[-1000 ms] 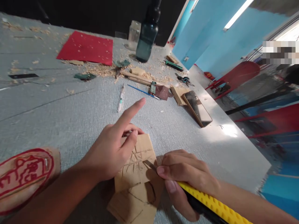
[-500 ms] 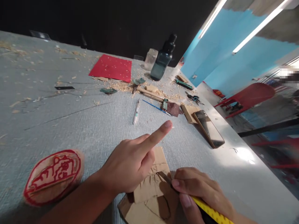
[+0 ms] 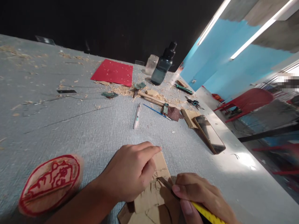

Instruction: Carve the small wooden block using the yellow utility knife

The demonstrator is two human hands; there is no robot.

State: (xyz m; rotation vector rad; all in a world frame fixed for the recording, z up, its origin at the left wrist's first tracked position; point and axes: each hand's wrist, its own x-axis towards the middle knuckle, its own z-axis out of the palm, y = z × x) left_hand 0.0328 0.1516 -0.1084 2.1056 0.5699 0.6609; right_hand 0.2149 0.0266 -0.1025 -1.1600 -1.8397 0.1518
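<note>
Blade (image 3: 165, 184), slim metal, on grooved wood (image 3: 145, 201)

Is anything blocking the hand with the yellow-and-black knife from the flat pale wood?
Nothing visible: the right hand holds the yellow-and-black knife, its tip seemingly touching the flat pale wood. The left hand lies beside it.

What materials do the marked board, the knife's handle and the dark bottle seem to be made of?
Marked board: likely bare wood; pale, matt face with cut lines.
Knife's handle: probably moulded plastic; bright yellow, dimpled surface.
Dark bottle: smooth, tinted plastic or glass; see-through body, but which one I cannot tell.
</note>
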